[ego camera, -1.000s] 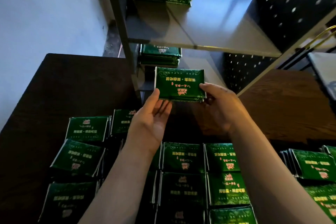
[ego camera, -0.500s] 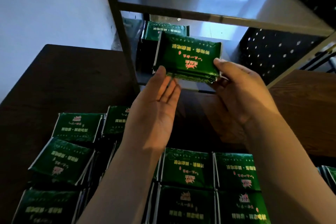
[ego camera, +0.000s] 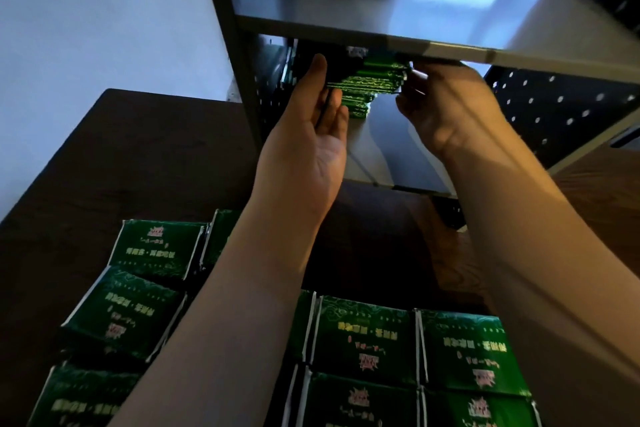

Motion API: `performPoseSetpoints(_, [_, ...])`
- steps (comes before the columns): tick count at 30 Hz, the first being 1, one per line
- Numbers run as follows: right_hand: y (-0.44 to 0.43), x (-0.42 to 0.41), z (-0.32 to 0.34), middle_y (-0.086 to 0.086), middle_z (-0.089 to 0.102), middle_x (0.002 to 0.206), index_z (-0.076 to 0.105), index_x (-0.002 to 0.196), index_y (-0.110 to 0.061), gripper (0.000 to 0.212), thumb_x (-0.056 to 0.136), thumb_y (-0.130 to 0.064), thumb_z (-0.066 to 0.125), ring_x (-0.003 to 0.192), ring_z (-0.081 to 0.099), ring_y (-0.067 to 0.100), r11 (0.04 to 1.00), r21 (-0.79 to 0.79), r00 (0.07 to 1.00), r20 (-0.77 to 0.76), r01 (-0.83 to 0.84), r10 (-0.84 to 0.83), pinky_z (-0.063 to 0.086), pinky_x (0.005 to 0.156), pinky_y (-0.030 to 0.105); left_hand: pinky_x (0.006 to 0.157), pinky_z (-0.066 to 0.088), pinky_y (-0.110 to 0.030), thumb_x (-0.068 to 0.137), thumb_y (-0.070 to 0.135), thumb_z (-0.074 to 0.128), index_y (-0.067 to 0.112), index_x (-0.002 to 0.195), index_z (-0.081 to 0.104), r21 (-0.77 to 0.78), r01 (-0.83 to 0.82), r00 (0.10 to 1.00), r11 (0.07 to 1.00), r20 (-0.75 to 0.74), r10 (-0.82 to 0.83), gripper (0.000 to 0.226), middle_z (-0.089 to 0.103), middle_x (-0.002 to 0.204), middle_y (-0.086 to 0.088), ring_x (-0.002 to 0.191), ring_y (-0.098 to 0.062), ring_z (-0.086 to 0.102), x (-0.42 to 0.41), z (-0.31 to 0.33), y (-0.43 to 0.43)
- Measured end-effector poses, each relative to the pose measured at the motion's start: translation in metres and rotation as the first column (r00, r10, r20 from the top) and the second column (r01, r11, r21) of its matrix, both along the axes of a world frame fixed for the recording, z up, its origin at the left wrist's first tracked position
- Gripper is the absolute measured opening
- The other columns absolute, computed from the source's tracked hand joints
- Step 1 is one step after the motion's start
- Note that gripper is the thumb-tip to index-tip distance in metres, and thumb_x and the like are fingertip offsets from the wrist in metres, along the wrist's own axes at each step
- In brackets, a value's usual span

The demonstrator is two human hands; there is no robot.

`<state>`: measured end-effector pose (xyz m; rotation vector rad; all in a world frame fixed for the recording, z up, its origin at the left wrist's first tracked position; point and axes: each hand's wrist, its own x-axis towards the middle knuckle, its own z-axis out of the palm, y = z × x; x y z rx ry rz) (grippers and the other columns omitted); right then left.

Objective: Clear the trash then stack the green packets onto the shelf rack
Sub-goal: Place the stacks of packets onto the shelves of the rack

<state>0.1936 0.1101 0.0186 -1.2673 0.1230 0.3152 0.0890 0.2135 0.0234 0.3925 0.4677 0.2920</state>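
Gold lettering on the green packets (ego camera: pixel 363 336) is blurred, unreadable.

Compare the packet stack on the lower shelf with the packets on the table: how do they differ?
The shelf stack is piled packet on packet and shows its edges; the table packets lie spread out, printed faces up. The shelf stack sits between the left hand and right hand; the table packets go untouched. Both have the same green wrapping.
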Motion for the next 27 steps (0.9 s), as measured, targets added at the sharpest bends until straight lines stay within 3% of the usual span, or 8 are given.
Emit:
performPoseSetpoints(5, [0.018,0.009,-0.006,-0.009,0.056,0.063,0.055,0.082,-0.023,0.020,0.098,-0.013,0.052,0.051,0.051,0.002,0.998,-0.060,1.000,-0.007,0.007,-0.008,0.040,0.060,0.020,0.111,0.042,-0.035,0.088,0.008,0.070,0.006,0.135,0.057,0.004,-0.076,0.997,0.997,0.028,0.076,0.049,0.065,0.111,-0.007,0.104,-0.018,0.057,0.010,-0.005,0.011])
performPoseSetpoints(9, [0.027,0.010,-0.014,-0.013,0.059,0.055,0.057,0.075,-0.021,0.021,0.094,-0.013,0.059,0.051,0.055,-0.001,0.998,-0.070,1.000,-0.012,-0.008,0.008,0.035,0.059,0.021,0.113,0.040,-0.038,0.092,0.006,0.064,0.011,0.107,0.064,0.051,-0.071,0.997,0.996,0.025,0.070,0.016,0.069,0.103,-0.005,0.115,-0.020,0.062,0.014,-0.004,0.010])
performPoseSetpoints(12, [0.030,0.012,-0.014,-0.008,0.059,0.067,0.055,0.078,-0.023,0.019,0.094,-0.012,0.058,0.060,0.054,0.004,0.997,-0.070,1.000,-0.019,0.021,-0.022,0.035,0.059,0.020,0.115,0.038,-0.040,0.093,0.005,0.063,0.013,0.096,0.065,0.056,-0.067,0.998,0.996,0.018,0.066,0.008,0.070,0.100,-0.004,0.121,-0.022,0.060,0.015,-0.003,0.009])
performPoseSetpoints(16, [0.029,0.015,-0.014,-0.005,0.060,0.079,0.057,0.088,-0.023,0.012,0.098,-0.016,0.053,0.074,0.056,0.008,0.996,-0.088,0.999,-0.027,0.029,-0.031,0.041,0.067,0.021,0.115,0.037,-0.041,0.092,0.007,0.064,0.012,0.102,0.064,0.051,-0.053,0.999,0.997,0.014,0.052,0.011,0.069,0.106,-0.005,0.119,-0.021,0.060,0.018,-0.006,0.012])
performPoseSetpoints(19, [0.027,0.015,-0.014,-0.005,0.062,0.080,0.058,0.090,-0.022,0.012,0.099,-0.017,0.052,0.070,0.057,0.006,0.991,-0.125,0.995,-0.083,0.043,-0.054,0.043,0.064,0.019,0.115,0.037,-0.040,0.091,0.008,0.065,0.011,0.105,0.064,0.080,-0.027,0.999,0.996,-0.036,0.030,0.014,0.066,0.112,-0.005,0.117,-0.020,0.058,0.018,-0.008,0.012])
performPoseSetpoints(24, [0.014,-0.001,-0.008,-0.002,0.061,0.077,0.056,0.087,-0.020,0.013,0.099,-0.015,0.054,0.065,0.055,0.007,0.991,-0.119,0.985,-0.155,0.060,-0.079,0.041,0.053,0.016,0.114,0.037,-0.039,0.088,0.012,0.069,0.009,0.127,0.056,0.104,0.077,0.993,0.992,-0.093,-0.068,0.041,0.061,0.113,-0.008,0.128,-0.024,0.051,0.012,-0.009,0.013])
performPoseSetpoints(27, [0.004,-0.021,0.002,0.000,0.053,0.070,0.054,0.079,-0.017,0.020,0.099,-0.012,0.055,0.060,0.048,0.008,0.987,-0.151,0.969,-0.235,0.045,-0.080,0.035,0.055,0.019,0.108,0.039,-0.035,0.092,0.012,0.065,0.012,0.111,0.063,0.149,0.167,0.972,0.975,-0.192,-0.137,0.019,0.060,0.110,-0.009,0.130,-0.025,0.050,0.004,-0.002,0.008])
